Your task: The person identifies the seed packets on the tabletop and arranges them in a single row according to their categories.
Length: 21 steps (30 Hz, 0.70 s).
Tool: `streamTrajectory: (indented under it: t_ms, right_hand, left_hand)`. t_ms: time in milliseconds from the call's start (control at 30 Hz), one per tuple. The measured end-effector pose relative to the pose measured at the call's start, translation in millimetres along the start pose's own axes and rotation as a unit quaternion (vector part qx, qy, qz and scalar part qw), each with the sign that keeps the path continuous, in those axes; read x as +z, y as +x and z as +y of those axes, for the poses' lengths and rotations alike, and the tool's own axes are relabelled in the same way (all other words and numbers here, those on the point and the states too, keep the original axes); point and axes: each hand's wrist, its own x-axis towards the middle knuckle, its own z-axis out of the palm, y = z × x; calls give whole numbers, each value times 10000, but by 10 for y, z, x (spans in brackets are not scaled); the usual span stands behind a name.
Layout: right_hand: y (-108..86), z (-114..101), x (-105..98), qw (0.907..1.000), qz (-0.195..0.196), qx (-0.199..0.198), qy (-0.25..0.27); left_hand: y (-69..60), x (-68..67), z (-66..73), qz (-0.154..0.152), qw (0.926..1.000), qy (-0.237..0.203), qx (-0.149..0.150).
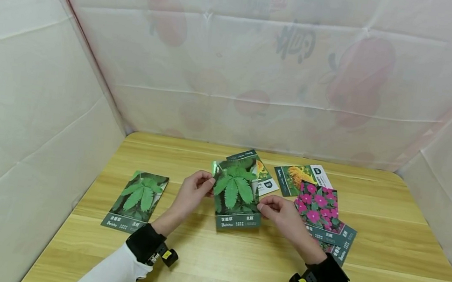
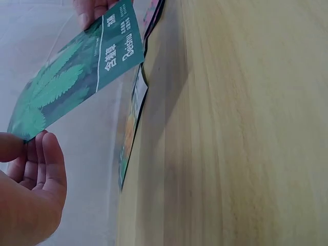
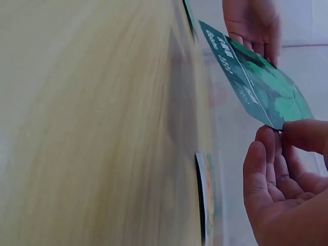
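Note:
A green seed packet (image 1: pixel 235 194) with a fern-like leaf picture is held up above the table between both hands. My left hand (image 1: pixel 196 188) pinches its left edge between thumb and fingers. On the opposite edge, my right hand (image 1: pixel 280 212) pinches it lower down, near the dark printed band. Both wrist views show the packet (image 2: pixel 66 77) tilted and raised off the wood. A matching leaf packet (image 1: pixel 138 201) lies flat to the left of my left hand. Partly hidden behind the held one is a packet with a yellow flower (image 1: pixel 267 183).
Pink-flower packets (image 1: pixel 319 206) lie overlapping to the right, close by my right forearm. Behind them is an orange-flower packet (image 1: pixel 299 176). The wooden table (image 1: pixel 226 273) is enclosed by pale fabric walls (image 1: pixel 218 65) at the back and sides.

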Motion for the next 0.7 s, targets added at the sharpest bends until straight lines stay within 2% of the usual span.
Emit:
streamTrajectory:
  t_ms: [300, 700]
  right_hand:
    - [-8, 5, -3, 9990, 389, 65, 196]
    - [-21, 34, -43, 9973, 671, -192, 225]
  left_hand:
    - [-34, -131, 20, 159, 9978, 644, -79]
    - [-102, -516, -30, -117, 9887, 1491, -116]
